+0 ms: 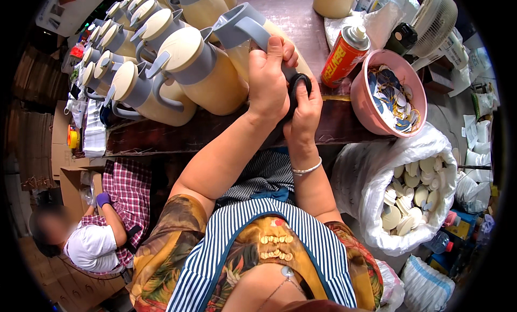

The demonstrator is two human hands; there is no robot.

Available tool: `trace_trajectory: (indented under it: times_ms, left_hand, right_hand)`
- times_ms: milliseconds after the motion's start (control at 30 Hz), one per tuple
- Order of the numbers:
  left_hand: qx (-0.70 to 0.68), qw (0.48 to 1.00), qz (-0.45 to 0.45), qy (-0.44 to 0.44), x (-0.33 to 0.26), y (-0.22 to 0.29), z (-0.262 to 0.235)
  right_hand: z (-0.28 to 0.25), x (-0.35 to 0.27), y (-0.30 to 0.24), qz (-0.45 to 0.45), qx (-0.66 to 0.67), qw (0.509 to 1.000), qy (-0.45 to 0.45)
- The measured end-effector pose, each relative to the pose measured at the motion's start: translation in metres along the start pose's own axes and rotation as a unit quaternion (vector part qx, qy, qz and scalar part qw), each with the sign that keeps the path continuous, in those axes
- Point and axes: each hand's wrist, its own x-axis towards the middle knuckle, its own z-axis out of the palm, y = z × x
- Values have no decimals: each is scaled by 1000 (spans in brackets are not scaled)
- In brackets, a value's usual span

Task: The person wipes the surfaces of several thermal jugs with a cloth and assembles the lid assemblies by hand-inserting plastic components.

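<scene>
A cream vacuum jug with a grey collar (230,33) and no lid showing leans over the table's near edge. My left hand (269,80) is closed round its grey handle, thumb up. Close beside it, my right hand (305,110) pinches a black, rounded piece (299,85) against the jug's lower part. Its kind is unclear, and my fingers partly cover it. Just to the left stands a lidded cream-and-grey jug (207,69), with several more of the same sort behind it.
Right of my hands stand a red spray can (342,59) and a pink bucket (362,104) of small tags. Below is a white sack (350,177) of cream lids. A fan (437,21) stands at the back right. Another person (102,236) sits at the lower left.
</scene>
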Motion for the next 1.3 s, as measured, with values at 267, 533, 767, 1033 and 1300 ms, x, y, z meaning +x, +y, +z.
trace_trajectory:
  times_ms: [267, 533, 767, 1033, 1300]
  left_hand:
    - [12, 1000, -16, -10, -7, 0, 8]
    - [-20, 1000, -12, 20, 5, 16, -5]
    - [-25, 1000, -12, 14, 0, 11, 1]
    - [-17, 999, -3, 33, 1, 11, 3]
    - [18, 1000, -4, 25, -7, 3, 9]
  right_hand:
    - [-11, -2, 15, 19, -5, 999, -40]
    - [-28, -11, -12, 14, -95, 992, -83]
    - [-25, -4, -19, 56, -47, 993, -96]
    - [-14, -9, -10, 41, 13, 997, -61]
    - [-14, -3, -11, -31, -67, 997, -26]
